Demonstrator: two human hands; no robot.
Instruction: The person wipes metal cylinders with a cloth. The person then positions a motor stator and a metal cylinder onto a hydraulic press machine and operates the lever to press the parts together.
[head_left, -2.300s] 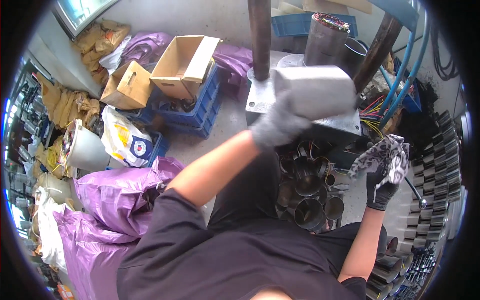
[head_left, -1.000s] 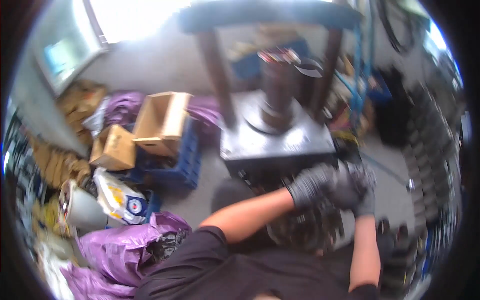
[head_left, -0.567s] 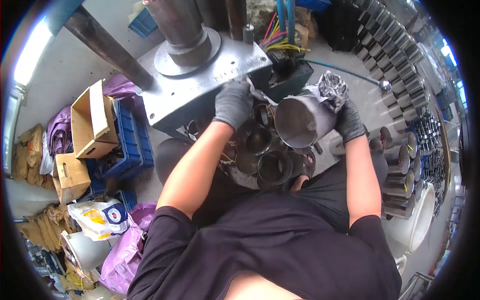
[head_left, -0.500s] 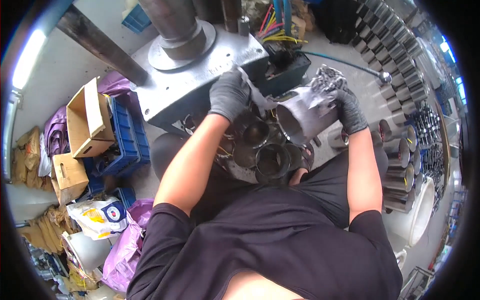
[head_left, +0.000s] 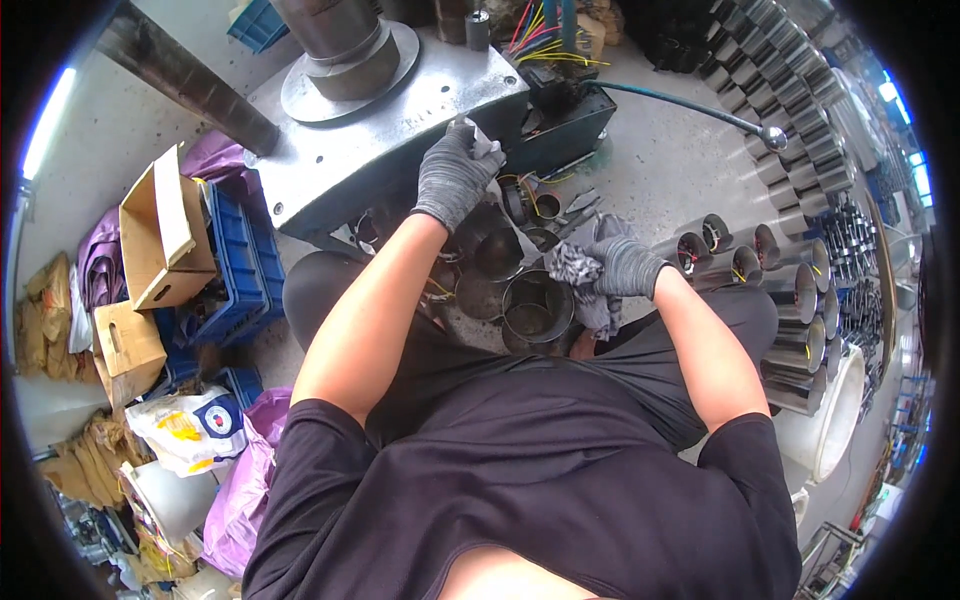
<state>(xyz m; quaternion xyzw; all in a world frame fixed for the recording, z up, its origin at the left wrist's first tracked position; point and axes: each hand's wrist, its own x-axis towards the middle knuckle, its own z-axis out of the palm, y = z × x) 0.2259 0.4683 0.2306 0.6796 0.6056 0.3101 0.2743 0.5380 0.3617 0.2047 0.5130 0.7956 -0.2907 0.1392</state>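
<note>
My left hand, in a grey knit glove, is closed on a small white cloth by the front edge of the metal machine base. Lower and to the right, my gloved right hand grips a crumpled black-and-white rag, part of which hangs down. Just left of this rag, an open-topped metal cylinder stands between my legs. Another dark cylinder is below my left hand, partly hidden. My fingertips are partly covered by the cloths.
Several shiny metal cylinders stand by my right knee, with tall stacks behind them. A hose crosses the floor at the upper right. Cardboard boxes and blue crates are on the left. A white tub stands at the right.
The metal cylinder that was between my hands is no longer held there. My right hand has come down and left with the rag. My left hand stays near the machine edge.
</note>
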